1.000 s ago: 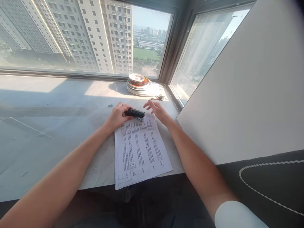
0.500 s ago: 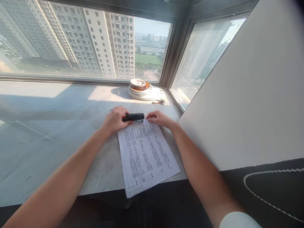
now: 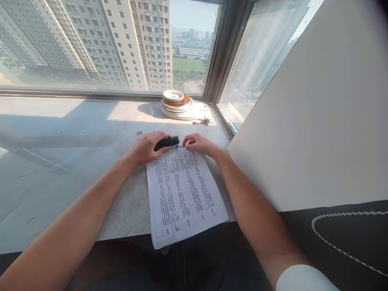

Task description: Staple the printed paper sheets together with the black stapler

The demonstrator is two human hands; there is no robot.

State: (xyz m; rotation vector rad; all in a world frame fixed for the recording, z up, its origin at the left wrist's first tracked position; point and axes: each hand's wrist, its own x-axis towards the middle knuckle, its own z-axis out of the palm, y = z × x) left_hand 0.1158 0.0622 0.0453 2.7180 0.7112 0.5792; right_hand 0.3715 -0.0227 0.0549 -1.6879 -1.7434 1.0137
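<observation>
My left hand (image 3: 148, 147) is wrapped around a black stapler (image 3: 167, 142) at the far edge of the printed paper (image 3: 184, 198). The stapler's metal jaw sits at the sheet's top edge; whether paper lies between the jaws is hard to see. With curled fingers, my right hand (image 3: 198, 144) pinches the top edge of the paper, just right of the stapler's tip. The sheet lies text side up on the grey stone sill (image 3: 127, 218), its near end hanging over the front edge.
A stack of plates (image 3: 177, 106) stands by the window corner, with a small bunch of keys (image 3: 203, 121) in front. A small grey strip (image 3: 139, 132) lies beyond my left hand. A white wall panel (image 3: 312, 133) bounds the right side; a twisted cord (image 3: 321, 238) hangs below.
My left hand has slid further over the stapler, which shows less of its length. My right hand's fingers have curled more. The whole view has shifted slightly downward.
</observation>
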